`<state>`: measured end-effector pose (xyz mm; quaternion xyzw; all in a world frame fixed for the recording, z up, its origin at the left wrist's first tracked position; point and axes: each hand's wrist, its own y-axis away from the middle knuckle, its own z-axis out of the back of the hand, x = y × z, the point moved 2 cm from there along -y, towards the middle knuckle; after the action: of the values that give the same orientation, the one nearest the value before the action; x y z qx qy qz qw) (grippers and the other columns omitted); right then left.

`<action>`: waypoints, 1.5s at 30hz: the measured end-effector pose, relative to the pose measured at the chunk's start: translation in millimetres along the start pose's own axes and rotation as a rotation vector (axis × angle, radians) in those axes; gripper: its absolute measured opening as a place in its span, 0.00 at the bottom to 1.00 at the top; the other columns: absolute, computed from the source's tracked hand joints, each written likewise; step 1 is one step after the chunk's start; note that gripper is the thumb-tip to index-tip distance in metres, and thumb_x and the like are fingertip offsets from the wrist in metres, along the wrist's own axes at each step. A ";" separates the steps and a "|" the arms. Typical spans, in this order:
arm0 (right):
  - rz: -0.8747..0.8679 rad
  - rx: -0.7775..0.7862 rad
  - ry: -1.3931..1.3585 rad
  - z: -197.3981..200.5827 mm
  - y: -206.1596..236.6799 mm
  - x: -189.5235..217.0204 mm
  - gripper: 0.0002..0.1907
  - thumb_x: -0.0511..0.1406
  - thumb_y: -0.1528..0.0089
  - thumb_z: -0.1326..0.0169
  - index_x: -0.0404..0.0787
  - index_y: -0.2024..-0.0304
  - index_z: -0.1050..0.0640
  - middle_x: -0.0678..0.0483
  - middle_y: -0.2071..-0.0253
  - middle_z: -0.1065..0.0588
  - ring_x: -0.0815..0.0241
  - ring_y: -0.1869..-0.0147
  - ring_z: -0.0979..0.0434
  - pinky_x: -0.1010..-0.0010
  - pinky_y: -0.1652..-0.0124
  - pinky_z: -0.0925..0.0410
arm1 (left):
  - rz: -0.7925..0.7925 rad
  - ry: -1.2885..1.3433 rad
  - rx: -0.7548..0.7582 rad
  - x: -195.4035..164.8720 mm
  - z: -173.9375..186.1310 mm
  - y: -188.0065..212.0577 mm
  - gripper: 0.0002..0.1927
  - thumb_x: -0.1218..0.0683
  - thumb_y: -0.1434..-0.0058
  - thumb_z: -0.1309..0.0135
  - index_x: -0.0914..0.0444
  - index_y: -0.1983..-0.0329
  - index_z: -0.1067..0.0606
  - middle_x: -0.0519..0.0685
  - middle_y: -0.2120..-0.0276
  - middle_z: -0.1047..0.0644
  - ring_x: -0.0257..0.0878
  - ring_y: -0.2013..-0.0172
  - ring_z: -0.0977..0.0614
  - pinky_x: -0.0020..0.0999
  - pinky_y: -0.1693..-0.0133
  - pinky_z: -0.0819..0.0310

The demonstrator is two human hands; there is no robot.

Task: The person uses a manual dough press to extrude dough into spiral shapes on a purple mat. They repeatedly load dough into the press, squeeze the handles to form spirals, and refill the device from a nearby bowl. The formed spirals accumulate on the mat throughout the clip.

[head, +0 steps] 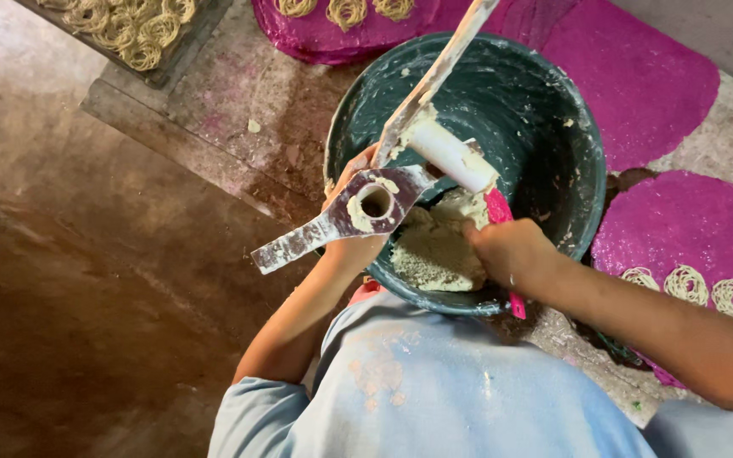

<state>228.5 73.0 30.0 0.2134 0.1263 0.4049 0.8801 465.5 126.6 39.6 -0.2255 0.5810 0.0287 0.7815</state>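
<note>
The left hand (351,222) grips a dough-smeared press (358,212) at the near-left rim of the dark green bucket (553,110). The right hand (511,253), fingers curled, clasps a pink-handled scraper (502,233) against the dough (439,250) by the near wall. 2 pink mats (680,229) carry noodle coils (689,284).

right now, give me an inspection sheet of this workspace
surface: rough concrete floor, stained pink and dusted with crumbs.
job's things: dark green bucket holding pale dough; dough-smeared metal press with a white cylinder; pink scraper.
clutter: magenta mats carrying noodle coils; a tray of more coils at top left.
grippers: left hand grips the press at the bucket rim; right hand holds the scraper in the dough.
cables: nothing seen.
surroundings: bare brown floor at left; no other people seen.
</note>
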 end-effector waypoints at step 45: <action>0.126 -0.913 -0.826 73.3 56.6 41.4 0.23 0.31 0.31 0.51 0.38 0.32 0.30 0.43 0.51 0.19 0.53 0.53 0.14 0.65 0.58 0.24 | -0.298 -0.791 -0.026 -25.5 -8.9 -57.3 0.33 0.50 0.45 0.37 0.61 0.35 0.27 0.59 0.31 0.35 0.57 0.45 0.26 0.46 0.51 0.23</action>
<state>246.7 117.5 119.2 -0.0387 -0.4235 0.3531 0.8333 466.9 77.3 79.4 -0.2885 0.1967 0.0070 0.9370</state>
